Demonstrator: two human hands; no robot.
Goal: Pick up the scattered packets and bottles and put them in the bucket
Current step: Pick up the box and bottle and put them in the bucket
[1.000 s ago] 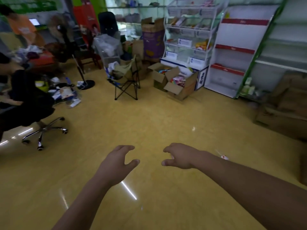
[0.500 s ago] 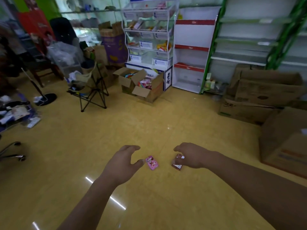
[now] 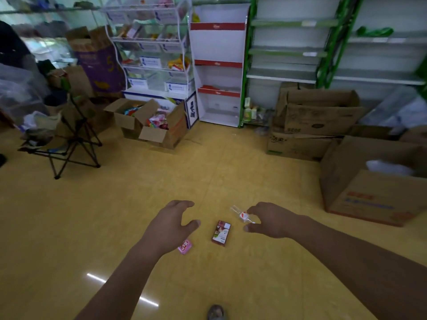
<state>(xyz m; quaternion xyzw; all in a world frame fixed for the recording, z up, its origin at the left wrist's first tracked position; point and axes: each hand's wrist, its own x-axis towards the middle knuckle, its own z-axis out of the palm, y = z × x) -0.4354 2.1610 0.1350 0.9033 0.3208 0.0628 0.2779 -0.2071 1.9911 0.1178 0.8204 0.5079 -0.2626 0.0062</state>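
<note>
1. Clear bottle (image 3: pixel 240 214). Small, with a red-and-white label, lying on its side on the floor (image 3: pixel 111 215) just ahead of the right hand's fingertips. Judged light, rigid and smooth, so it is likely to roll or skid if nudged. Best taken across the body at the label, thumb on one side and fingers on the other.
2. Dark red packet (image 3: pixel 221 232). Flat and rectangular, printed face up, on the floor between the two hands and touching neither. Judged light and fairly stiff. It lies flush with the floor, so an edge must be lifted first. Pinch it by the two long sides.
3. Pink packet (image 3: pixel 185 247). Small, partly hidden behind the left wrist. Judged very light, with a soft wrapper that may crumple. A two-finger pinch at any free edge should do.
4. Left hand (image 3: pixel 171 225). Grip spread, thumb well apart from the fingers, holding nothing. It hovers above the floor over the pink packet.
5. Right hand (image 3: pixel 270 220). Grip loosely curled, thumb and forefinger parted, holding nothing. Whether a fingertip touches the bottle cannot be told.
6. Bucket. Not in view.
7. Floor. Glossy yellow, judged slick, so light items may slide away from a sideways push. A grip from above seems safer.
</note>
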